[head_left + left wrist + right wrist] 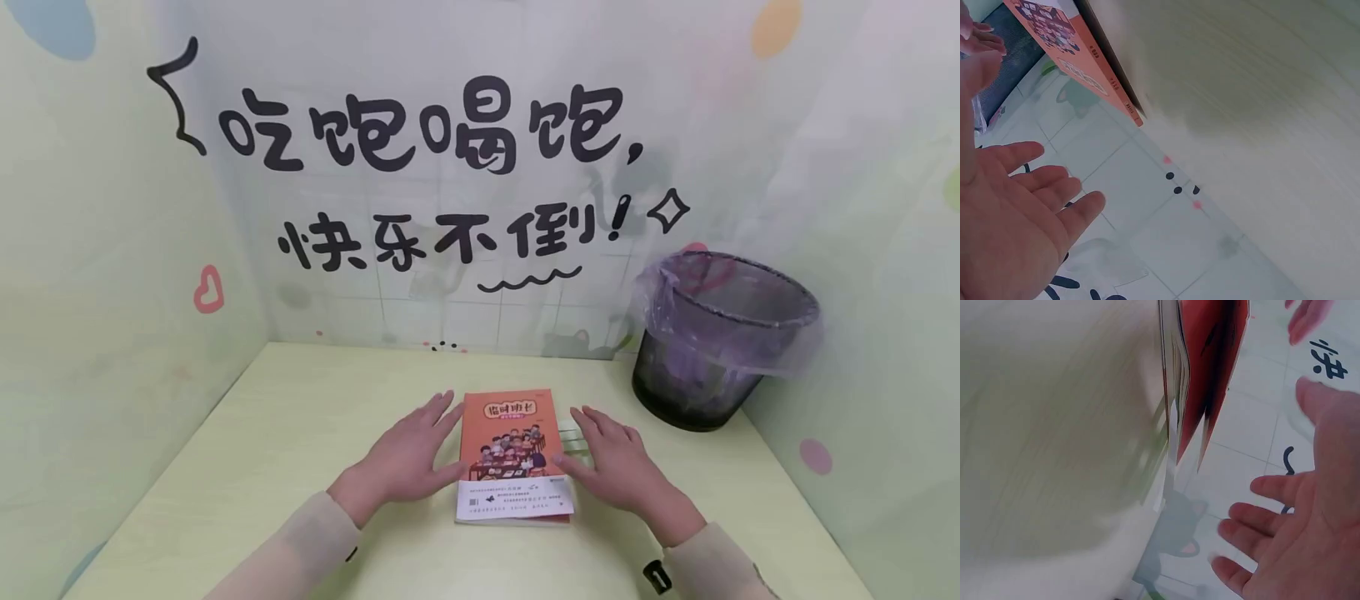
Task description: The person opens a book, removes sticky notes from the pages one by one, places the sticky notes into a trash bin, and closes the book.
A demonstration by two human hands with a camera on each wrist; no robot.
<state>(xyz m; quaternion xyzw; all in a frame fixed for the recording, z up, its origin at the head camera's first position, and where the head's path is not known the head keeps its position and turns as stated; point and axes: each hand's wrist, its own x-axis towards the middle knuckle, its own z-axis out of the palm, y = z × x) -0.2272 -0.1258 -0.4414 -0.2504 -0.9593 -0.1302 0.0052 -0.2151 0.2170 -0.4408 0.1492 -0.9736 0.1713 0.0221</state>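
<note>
An orange paperback book (pixel 513 421) with a cartoon classroom on its cover lies on the pale table (pixel 360 550), a white printed paper band (pixel 517 498) across its lower part. My left hand (pixel 397 458) is held beside the book's left edge, fingers straight and thumb close to the cover. On the other side, my right hand (pixel 618 462) has its fingers extended, with the thumb near the right edge. Whitish strips (pixel 573 437) stick out from under the book there. In the right wrist view, the cover (pixel 1225 375) stands a little apart from the pages (pixel 1177 369).
A black mesh waste bin (pixel 697 375) lined with a purple plastic bag (pixel 780 346) stands at the back right. Behind the table hangs a printed backdrop (pixel 450 192) with large black characters, and pale patterned side walls (pixel 127 250) flank both sides.
</note>
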